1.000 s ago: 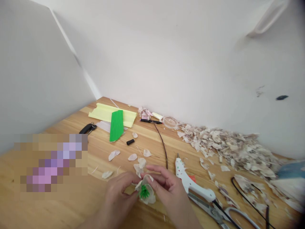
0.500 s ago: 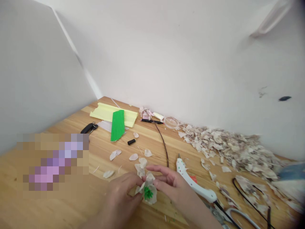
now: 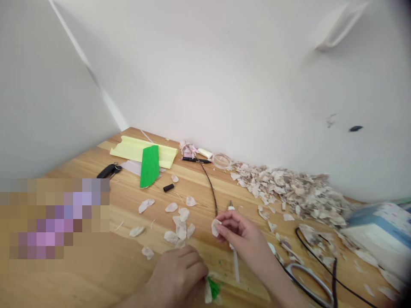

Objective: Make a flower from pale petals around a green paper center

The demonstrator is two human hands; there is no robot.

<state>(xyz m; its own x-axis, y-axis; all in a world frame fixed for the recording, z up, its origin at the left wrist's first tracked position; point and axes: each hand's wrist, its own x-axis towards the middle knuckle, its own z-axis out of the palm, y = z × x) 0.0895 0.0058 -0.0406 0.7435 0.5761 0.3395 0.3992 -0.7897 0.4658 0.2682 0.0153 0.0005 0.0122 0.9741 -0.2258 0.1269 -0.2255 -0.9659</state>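
Note:
Near the bottom centre, my left hand [image 3: 180, 273] is closed on a small flower with a green fringed centre [image 3: 213, 288] and pale petals round it. My right hand [image 3: 237, 231] pinches a single pale petal [image 3: 215, 227] between thumb and fingers. Behind that hand is the glue gun, mostly hidden; its tip [image 3: 230, 205] shows above the fingers and a clear glue stick [image 3: 236, 265] shows below. Loose petals [image 3: 180, 229] lie between the hands and farther left. A dark thin twig [image 3: 210, 186] runs back from my right hand.
A big heap of dried petals [image 3: 289, 188] lies along the wall. Scissors [image 3: 310, 278], a black cable [image 3: 316, 256] and a blue-white pack [image 3: 382, 226] are at the right. Green paper [image 3: 150, 167], yellow paper [image 3: 128, 147], keys [image 3: 107, 171] and a black cap [image 3: 168, 188] lie at the left.
My right hand has left the flower and now holds a separate petal farther up. My left hand has moved lower with the flower. The glue gun has shifted behind my right hand. The view has turned right.

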